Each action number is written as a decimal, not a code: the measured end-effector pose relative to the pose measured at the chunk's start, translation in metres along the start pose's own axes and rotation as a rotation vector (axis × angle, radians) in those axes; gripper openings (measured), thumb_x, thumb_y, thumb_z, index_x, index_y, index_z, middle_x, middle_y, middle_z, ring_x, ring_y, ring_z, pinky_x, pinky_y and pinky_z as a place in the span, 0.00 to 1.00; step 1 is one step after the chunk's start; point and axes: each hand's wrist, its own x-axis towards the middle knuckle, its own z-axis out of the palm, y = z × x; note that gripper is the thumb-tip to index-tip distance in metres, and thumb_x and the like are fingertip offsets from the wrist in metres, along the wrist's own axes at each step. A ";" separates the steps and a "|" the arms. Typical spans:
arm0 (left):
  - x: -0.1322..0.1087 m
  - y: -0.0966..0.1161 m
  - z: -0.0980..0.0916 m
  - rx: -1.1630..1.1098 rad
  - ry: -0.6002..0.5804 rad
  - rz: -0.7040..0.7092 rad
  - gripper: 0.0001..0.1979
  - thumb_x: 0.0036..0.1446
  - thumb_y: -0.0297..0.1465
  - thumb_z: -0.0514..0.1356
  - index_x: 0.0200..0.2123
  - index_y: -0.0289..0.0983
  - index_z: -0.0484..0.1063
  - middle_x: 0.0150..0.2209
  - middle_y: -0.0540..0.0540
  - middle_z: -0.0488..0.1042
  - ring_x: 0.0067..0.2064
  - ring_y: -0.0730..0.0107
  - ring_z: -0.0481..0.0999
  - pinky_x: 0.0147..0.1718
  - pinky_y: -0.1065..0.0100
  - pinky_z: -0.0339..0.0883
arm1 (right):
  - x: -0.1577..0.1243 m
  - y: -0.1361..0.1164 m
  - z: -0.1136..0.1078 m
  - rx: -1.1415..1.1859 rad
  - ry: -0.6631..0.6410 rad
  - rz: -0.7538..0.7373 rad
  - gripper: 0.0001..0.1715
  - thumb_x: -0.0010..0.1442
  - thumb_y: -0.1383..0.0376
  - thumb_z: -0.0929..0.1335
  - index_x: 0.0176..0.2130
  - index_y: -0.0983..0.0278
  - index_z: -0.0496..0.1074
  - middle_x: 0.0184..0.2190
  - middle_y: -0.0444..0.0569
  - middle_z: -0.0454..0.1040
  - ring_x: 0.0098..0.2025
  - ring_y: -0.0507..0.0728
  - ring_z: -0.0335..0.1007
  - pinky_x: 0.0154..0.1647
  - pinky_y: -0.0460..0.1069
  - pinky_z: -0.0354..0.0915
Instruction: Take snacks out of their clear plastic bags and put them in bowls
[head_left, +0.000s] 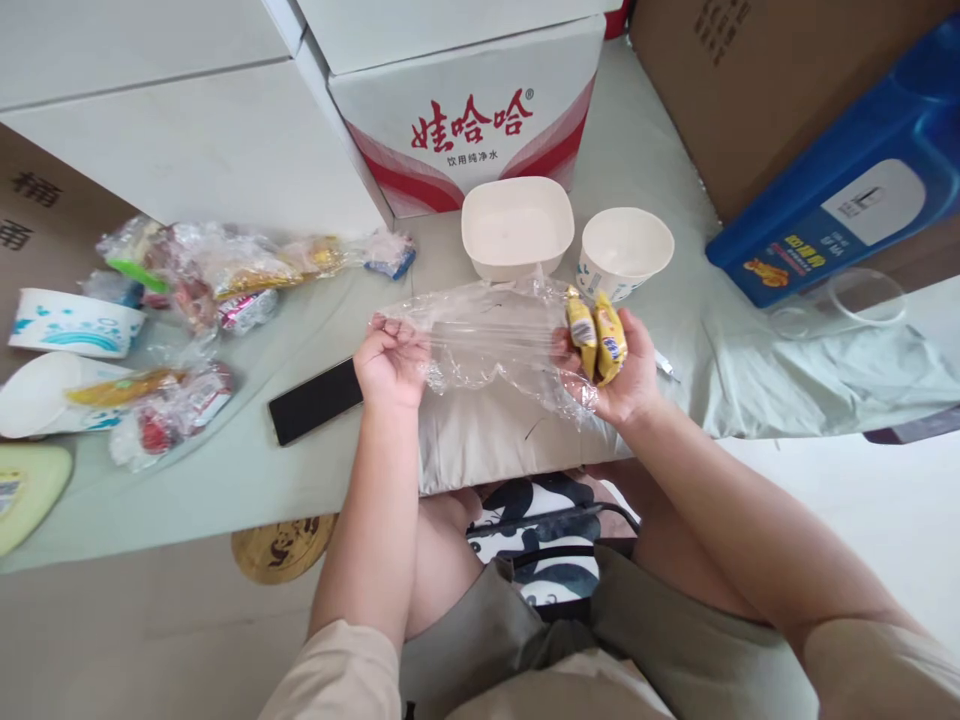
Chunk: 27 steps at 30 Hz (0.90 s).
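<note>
On the left hand (pixel 392 368), the fingers are half curled, gripping one end of the clear film (pixel 495 345); those of the right hand (pixel 634 385) close around two yellow packets (pixel 612 345) and seem to keep the film's other end too. The film should be nearly weightless, limp, slippery and easily torn, so its bunched ends look the surest places to hold; the packets, probably light with crinkly wrappers, suit a gentle grip round their middles. All this hangs above the counter (pixel 225 500) toward its front edge, the phone (pixel 311 402) lying to the left, the bowl (pixel 517 228) and cup (pixel 628 245) farther back.
</note>
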 end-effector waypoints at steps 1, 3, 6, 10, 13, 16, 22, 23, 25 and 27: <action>-0.001 0.000 0.000 0.001 -0.006 -0.002 0.15 0.38 0.13 0.53 0.26 0.38 0.61 0.20 0.58 0.62 0.20 0.82 0.64 0.25 0.78 0.61 | -0.001 0.000 0.000 0.013 -0.021 -0.002 0.24 0.56 0.45 0.69 0.43 0.59 0.72 0.31 0.45 0.76 0.31 0.53 0.73 0.23 0.45 0.70; -0.001 -0.001 -0.001 0.003 -0.038 -0.014 0.15 0.39 0.13 0.53 0.27 0.38 0.61 0.20 0.58 0.63 0.20 0.82 0.65 0.25 0.76 0.61 | -0.003 0.000 -0.001 0.032 -0.042 -0.031 0.24 0.57 0.43 0.67 0.43 0.57 0.73 0.31 0.44 0.75 0.30 0.52 0.73 0.23 0.44 0.68; 0.002 0.004 -0.005 -0.040 -0.104 -0.017 0.15 0.39 0.13 0.53 0.26 0.39 0.60 0.19 0.59 0.62 0.20 0.81 0.64 0.24 0.76 0.60 | -0.006 0.000 -0.004 -0.015 -0.027 -0.084 0.23 0.58 0.43 0.64 0.43 0.55 0.73 0.37 0.44 0.78 0.34 0.52 0.75 0.24 0.43 0.65; 0.011 0.020 -0.011 -0.159 -0.074 0.034 0.18 0.36 0.11 0.53 0.25 0.39 0.54 0.16 0.62 0.59 0.18 0.84 0.62 0.23 0.79 0.57 | -0.005 -0.001 -0.006 -0.148 -0.041 -0.031 0.27 0.56 0.42 0.65 0.45 0.56 0.74 0.46 0.49 0.80 0.33 0.53 0.75 0.19 0.42 0.57; 0.013 0.026 -0.012 -0.192 0.000 0.084 0.18 0.34 0.11 0.51 0.24 0.39 0.52 0.16 0.62 0.59 0.17 0.85 0.60 0.21 0.80 0.56 | -0.002 0.001 -0.002 -0.175 0.052 -0.116 0.24 0.53 0.45 0.66 0.41 0.58 0.73 0.35 0.48 0.79 0.24 0.52 0.69 0.16 0.43 0.55; 0.012 0.022 -0.010 -0.128 0.067 0.046 0.17 0.32 0.12 0.49 0.24 0.38 0.54 0.16 0.61 0.60 0.16 0.84 0.61 0.21 0.79 0.56 | 0.007 0.003 -0.003 -0.205 0.191 -0.356 0.21 0.53 0.47 0.63 0.37 0.58 0.70 0.28 0.45 0.73 0.23 0.53 0.68 0.18 0.46 0.60; 0.012 0.010 -0.002 -0.019 0.166 -0.016 0.16 0.31 0.13 0.50 0.24 0.38 0.60 0.18 0.60 0.63 0.17 0.82 0.63 0.21 0.78 0.58 | 0.037 -0.007 -0.007 -0.410 0.270 -0.738 0.23 0.59 0.49 0.57 0.43 0.57 0.71 0.31 0.45 0.71 0.29 0.56 0.72 0.23 0.50 0.67; 0.011 0.008 -0.001 -0.011 0.160 -0.019 0.16 0.31 0.13 0.50 0.24 0.38 0.60 0.18 0.60 0.63 0.18 0.82 0.63 0.21 0.79 0.58 | 0.043 -0.010 -0.003 -0.433 0.258 -0.803 0.22 0.61 0.51 0.58 0.45 0.57 0.70 0.33 0.45 0.71 0.31 0.56 0.73 0.26 0.50 0.68; 0.011 0.006 0.000 0.009 0.132 -0.028 0.15 0.31 0.14 0.51 0.24 0.38 0.60 0.18 0.59 0.62 0.18 0.83 0.63 0.21 0.79 0.57 | 0.056 -0.015 0.009 -0.429 0.268 -0.902 0.18 0.62 0.54 0.60 0.49 0.55 0.68 0.37 0.44 0.72 0.36 0.55 0.75 0.31 0.50 0.72; 0.010 0.003 0.001 0.034 0.112 -0.039 0.15 0.31 0.14 0.52 0.23 0.38 0.59 0.18 0.59 0.62 0.18 0.83 0.63 0.21 0.79 0.57 | 0.072 -0.019 0.022 -0.414 0.307 -0.930 0.17 0.63 0.55 0.62 0.50 0.54 0.66 0.41 0.44 0.72 0.40 0.55 0.76 0.36 0.50 0.73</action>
